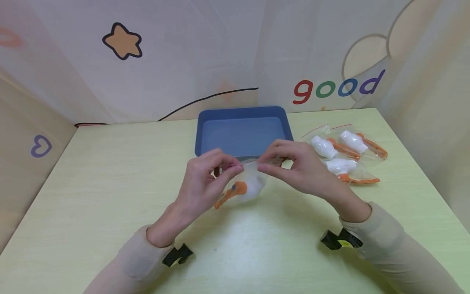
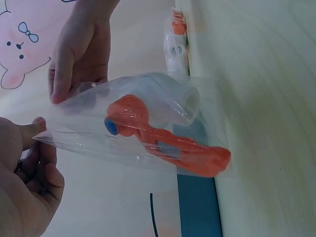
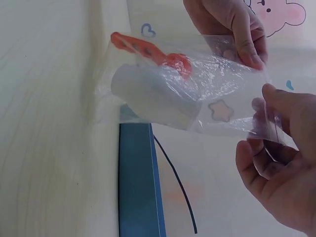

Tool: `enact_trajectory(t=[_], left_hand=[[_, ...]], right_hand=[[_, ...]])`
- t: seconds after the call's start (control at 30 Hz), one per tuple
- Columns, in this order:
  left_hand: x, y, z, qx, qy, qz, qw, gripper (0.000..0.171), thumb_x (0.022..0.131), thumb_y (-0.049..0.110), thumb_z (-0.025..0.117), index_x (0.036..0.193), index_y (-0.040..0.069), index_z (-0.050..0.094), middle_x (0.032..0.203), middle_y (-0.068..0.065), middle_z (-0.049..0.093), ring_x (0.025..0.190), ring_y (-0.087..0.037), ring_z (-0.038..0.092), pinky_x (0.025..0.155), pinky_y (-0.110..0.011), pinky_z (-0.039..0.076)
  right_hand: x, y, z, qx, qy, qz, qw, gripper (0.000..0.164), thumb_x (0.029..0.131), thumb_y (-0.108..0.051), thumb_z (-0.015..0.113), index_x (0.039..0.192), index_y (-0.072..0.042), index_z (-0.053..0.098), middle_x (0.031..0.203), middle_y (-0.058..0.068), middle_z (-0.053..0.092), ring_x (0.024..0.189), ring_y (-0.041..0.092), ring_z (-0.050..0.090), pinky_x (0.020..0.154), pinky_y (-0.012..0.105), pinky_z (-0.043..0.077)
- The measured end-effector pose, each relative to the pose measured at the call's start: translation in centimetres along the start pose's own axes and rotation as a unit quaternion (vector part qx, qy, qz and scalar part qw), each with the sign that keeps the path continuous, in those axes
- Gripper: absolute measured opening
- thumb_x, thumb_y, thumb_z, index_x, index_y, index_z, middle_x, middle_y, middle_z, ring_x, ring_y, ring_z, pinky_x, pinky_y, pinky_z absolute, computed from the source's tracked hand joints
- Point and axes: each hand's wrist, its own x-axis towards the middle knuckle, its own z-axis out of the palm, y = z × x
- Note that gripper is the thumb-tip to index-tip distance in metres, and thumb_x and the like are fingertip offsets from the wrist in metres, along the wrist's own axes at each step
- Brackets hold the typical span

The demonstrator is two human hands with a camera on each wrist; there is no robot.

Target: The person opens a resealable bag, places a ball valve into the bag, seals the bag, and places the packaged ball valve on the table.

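A clear zip bag [image 1: 253,173] hangs between both hands in front of the blue tray. Inside it are an orange handle-like piece [image 2: 182,150] with a blue spot at its round end, and a white hollow piece [image 3: 153,96]; their exact kind I cannot tell. My left hand [image 1: 205,183] pinches one top corner of the bag between thumb and forefinger. The other top corner is pinched by my right hand [image 1: 297,165], its remaining fingers loosely bent. In both wrist views the bag's lower end hangs close over the table.
Behind the hands lies a shallow blue tray [image 1: 244,132]. Several similar bags [image 1: 341,166] with white and orange pieces lie on the right of the pale table [image 1: 128,183]. A printed curtain [image 1: 183,53] closes off the back and sides.
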Motion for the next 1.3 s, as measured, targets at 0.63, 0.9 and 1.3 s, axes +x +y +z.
enact_trajectory(t=[0.63, 0.9, 1.3], left_hand=[[-0.04, -0.25, 0.16, 0.025, -0.036, 0.0, 0.999, 0.006, 0.09, 0.007, 0.076, 0.094, 0.007, 0.072, 0.087, 0.004, 0.068, 0.079, -0.01, 0.06, 0.064, -0.029, 0.046], [0.04, -0.36, 0.36, 0.017, -0.041, 0.014, 0.9989, 0.005, 0.09, 0.004, 0.079, 0.092, 0.005, 0.075, 0.085, 0.002, 0.068, 0.076, -0.008, 0.059, 0.063, -0.03, 0.051], [0.08, -0.62, 0.54, 0.013, -0.029, 0.023, 0.9992, 0.003, 0.091, 0.0, 0.077, 0.092, 0.003, 0.075, 0.08, 0.001, 0.065, 0.07, -0.01, 0.053, 0.061, -0.025, 0.047]], right_hand=[[0.31, -0.68, 0.78, -0.051, 0.024, -0.11, 0.992, 0.025, 0.081, 0.009, 0.08, 0.094, -0.012, 0.078, 0.074, -0.008, 0.054, 0.061, 0.007, 0.047, 0.054, 0.018, 0.036], [0.41, -0.56, 0.9, -0.046, 0.022, -0.101, 0.994, 0.024, 0.081, 0.007, 0.082, 0.095, -0.012, 0.08, 0.074, -0.009, 0.056, 0.061, 0.007, 0.048, 0.053, 0.018, 0.036], [0.55, -0.49, 0.67, -0.037, -0.007, -0.056, 0.998, 0.019, 0.083, -0.002, 0.084, 0.098, -0.013, 0.079, 0.085, -0.013, 0.065, 0.076, 0.006, 0.06, 0.061, 0.025, 0.049]])
